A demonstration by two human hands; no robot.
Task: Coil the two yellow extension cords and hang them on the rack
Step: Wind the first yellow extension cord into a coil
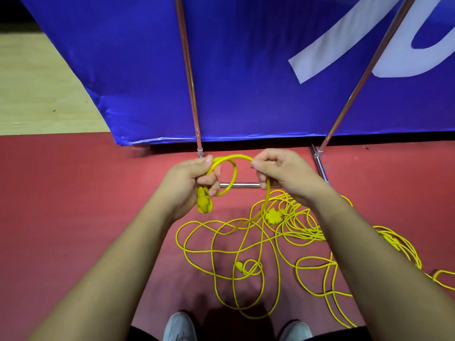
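My left hand point(194, 178) grips a small loop of a yellow extension cord point(232, 175), with the cord's plug end point(204, 203) hanging below its fingers. My right hand point(278, 168) pinches the same cord a short way along, and the cord arcs between the two hands. From my right hand the cord drops to a loose tangle of yellow cord point(246, 257) spread over the red floor, where a multi-outlet socket block point(272, 216) and a small plug point(238, 265) lie. The metal rack point(189, 77) stands just beyond my hands.
A blue banner point(246, 70) with white lettering hangs behind the rack's two slanted poles, the right one point(357, 87). The rack's base bar point(240, 185) lies on the floor under my hands. My shoes point(179, 326) show at the bottom edge. Pale wooden floor point(37, 94) lies far left.
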